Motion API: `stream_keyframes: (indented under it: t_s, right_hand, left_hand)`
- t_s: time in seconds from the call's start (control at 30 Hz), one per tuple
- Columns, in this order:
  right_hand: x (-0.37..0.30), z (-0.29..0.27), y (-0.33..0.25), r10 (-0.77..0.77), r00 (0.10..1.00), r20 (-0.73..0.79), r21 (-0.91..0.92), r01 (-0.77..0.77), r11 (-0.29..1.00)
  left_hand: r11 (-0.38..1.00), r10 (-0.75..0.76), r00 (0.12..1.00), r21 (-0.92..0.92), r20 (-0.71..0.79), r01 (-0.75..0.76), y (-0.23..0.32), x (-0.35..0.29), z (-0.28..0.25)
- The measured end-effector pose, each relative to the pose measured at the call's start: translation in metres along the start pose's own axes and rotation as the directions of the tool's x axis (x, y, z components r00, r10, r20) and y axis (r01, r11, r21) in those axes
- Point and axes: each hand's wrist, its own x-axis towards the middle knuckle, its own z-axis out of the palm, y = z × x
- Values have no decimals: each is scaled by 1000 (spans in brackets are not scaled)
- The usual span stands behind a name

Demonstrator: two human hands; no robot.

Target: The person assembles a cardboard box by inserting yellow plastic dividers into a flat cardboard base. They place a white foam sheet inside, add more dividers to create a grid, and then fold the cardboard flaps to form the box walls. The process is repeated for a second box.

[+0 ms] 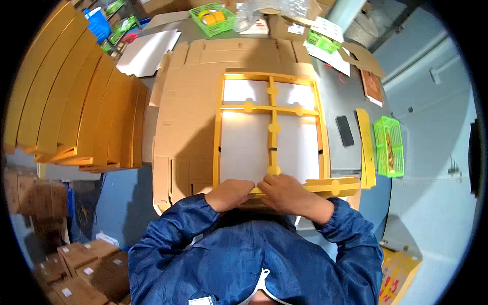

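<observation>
A yellow rectangular frame [217, 147] with a white backing panel [244, 147] lies on cardboard in front of me. Yellow divider strips [273, 133] with round bulges cross inside it. Along the near side runs a loose-looking yellow strip [333, 186], its right end sticking out past the frame's corner. My left hand [231, 194] is closed over the near edge by the strip's left part. Close beside it, my right hand [284, 193] grips the same strip just below the middle divider. The fingertips of both hands are partly hidden.
Tall yellow frames [66, 96] stand stacked at the left. A flat cardboard sheet [190, 96] covers the table. To the right lie a phone [344, 130], more yellow strips [366, 147] and a green basket [389, 147]. Another green basket [212, 20] holds tape at the back.
</observation>
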Motion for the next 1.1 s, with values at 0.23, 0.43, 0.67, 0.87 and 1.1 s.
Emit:
stream_keyframes:
  t_s: [0.23,0.43,0.67,0.87,1.1]
  right_hand:
    - [88,44,67,69,991,-112,-192,-90,977]
    - [129,79,81,39,993,-110,-224,-63,973]
    - [132,85,81,-62,987,-145,-230,27,973]
    - [140,93,90,-104,974,-202,-190,65,980]
    - [36,10,130,114,972,-205,-100,-137,986]
  left_hand:
    - [912,-329,627,-65,-706,406,-66,7,9]
    - [789,-613,613,-345,-499,508,-106,13,61]
    - [782,-623,619,-364,-478,506,-103,17,54]
    - [777,-589,670,-90,-453,623,-93,18,38]
    - [931,110,905,360,-411,50,-50,88,16]
